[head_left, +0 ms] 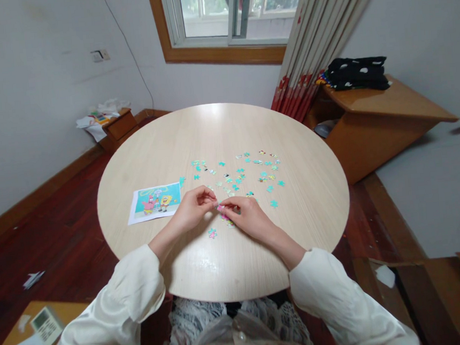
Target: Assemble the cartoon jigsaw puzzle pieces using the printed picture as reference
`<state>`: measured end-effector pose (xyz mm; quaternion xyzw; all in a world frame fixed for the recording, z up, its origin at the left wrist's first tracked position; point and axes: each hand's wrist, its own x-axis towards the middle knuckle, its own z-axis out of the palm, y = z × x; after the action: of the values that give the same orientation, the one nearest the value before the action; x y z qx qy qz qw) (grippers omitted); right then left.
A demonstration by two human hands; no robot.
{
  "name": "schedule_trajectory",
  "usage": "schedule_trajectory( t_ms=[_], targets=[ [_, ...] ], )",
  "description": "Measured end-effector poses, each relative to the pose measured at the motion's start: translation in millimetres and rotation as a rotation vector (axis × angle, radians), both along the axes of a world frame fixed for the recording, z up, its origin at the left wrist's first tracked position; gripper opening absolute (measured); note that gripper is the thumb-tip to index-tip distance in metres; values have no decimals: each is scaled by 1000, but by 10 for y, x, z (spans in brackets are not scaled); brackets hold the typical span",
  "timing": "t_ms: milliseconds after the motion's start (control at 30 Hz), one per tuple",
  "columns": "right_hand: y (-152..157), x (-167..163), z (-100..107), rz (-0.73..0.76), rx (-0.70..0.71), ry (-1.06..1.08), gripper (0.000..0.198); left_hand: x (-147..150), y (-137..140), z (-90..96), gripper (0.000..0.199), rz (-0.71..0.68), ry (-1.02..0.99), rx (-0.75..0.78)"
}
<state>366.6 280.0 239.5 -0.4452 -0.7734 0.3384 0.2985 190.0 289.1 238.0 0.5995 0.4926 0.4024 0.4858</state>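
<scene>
My left hand (196,206) and my right hand (245,214) meet over the middle of the round table (140,153). Fingertips of both are pinched close together at a pink jigsaw puzzle piece (220,208), partly hidden by the fingers. Just below it lie a few pink and yellow pieces (229,223). A loose pink and teal piece (212,233) rests nearer to me. Several scattered puzzle pieces (238,180), mostly teal, spread beyond my hands. Left of my left hand is a printed picture (156,202) of cartoon figures on a teal background.
A wooden cabinet (385,110) with folded black cloth (358,72) stands at the right, beside a long curtain (322,25). A small wooden stand (119,129) holds papers at the back left. A remote control (47,326) lies at the lower left.
</scene>
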Motion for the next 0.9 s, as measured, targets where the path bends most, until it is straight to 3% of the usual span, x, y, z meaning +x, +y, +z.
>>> schedule_trajectory(
  t_ms=[333,533,800,900],
  targets=[
    [2,30,-38,-48,44,-9,12,35,-9,-17,14,91,-178,-205],
    [-11,24,-58,-38,94,-57,11,54,14,-45,8,144,-167,-161],
    [-6,36,-90,-51,159,-134,10,70,58,-92,2,82,-152,-178],
    [-2,39,-97,-69,177,-169,8,73,65,-112,8,59,-162,-213]
  ],
)
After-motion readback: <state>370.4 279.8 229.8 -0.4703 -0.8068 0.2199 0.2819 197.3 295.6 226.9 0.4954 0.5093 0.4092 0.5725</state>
